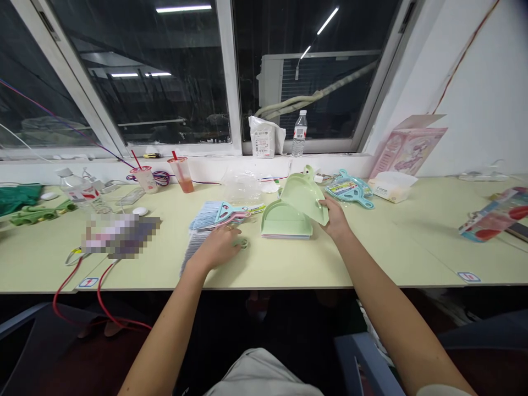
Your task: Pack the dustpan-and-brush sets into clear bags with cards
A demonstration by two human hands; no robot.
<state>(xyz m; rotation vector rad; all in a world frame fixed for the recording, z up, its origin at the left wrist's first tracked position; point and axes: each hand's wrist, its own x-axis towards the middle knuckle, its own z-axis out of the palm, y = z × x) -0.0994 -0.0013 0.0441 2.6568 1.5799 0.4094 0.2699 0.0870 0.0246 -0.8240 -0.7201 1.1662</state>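
My right hand (336, 218) grips the edge of a light green dustpan (303, 192) with a frog-like handle end, holding it tilted. It overlaps another light green dustpan (284, 220), which lies on a small stack at the table's middle. My left hand (218, 246) is closed over a hand brush with greyish bristles (193, 248); its pale handle end shows past the fingers, and the palm side is hidden. Just beyond lie brushes with blue bristles (205, 214) and blue and pink handles. Wrapped blue dustpans (350, 190) rest to the right of my right hand.
Two drink cups (181, 175) and clear plastic wrap (242, 186) stand toward the window. A water bottle (300, 133) is on the sill. At right are a tissue pack (391, 187) and a pink box (408, 146). Red cables (103, 300) hang over the front edge at left.
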